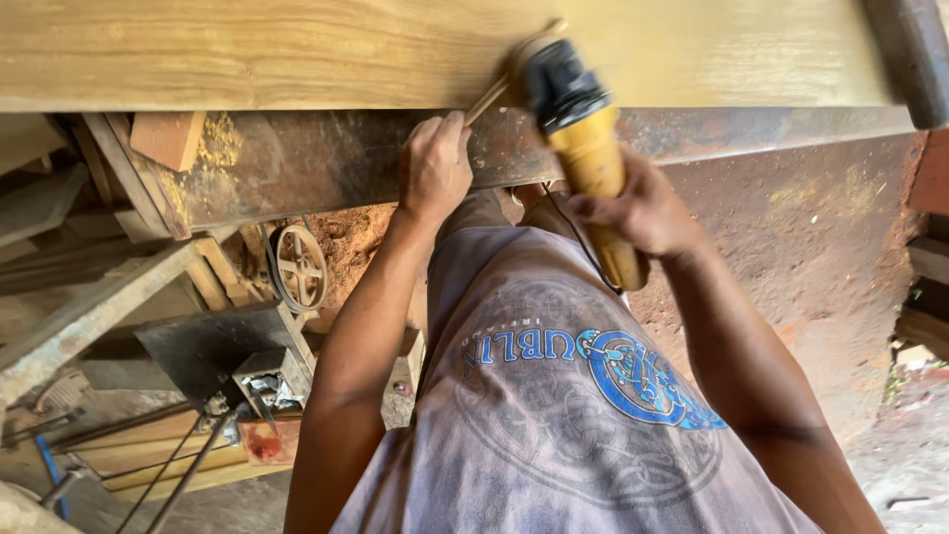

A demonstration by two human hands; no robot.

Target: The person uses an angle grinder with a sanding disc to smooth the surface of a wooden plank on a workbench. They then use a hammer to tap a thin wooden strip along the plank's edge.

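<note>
Hands grip one yellow grinder (583, 148) (disc on plank (297, 49)) — left hand (435, 168) forward, right hand (638, 213) behind.

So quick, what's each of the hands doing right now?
Left hand: closed in a fist, gripping the edge of the rusty metal bench under the wooden board.
Right hand: closed around the yellow angle grinder.

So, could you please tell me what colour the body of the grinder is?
Yellow, with a black head; the grinder shows best in the head view, held in the right hand.

The person wears a sleeveless grey shirt (573, 415) printed with a blue and grey knotwork emblem, arms bare.
</note>
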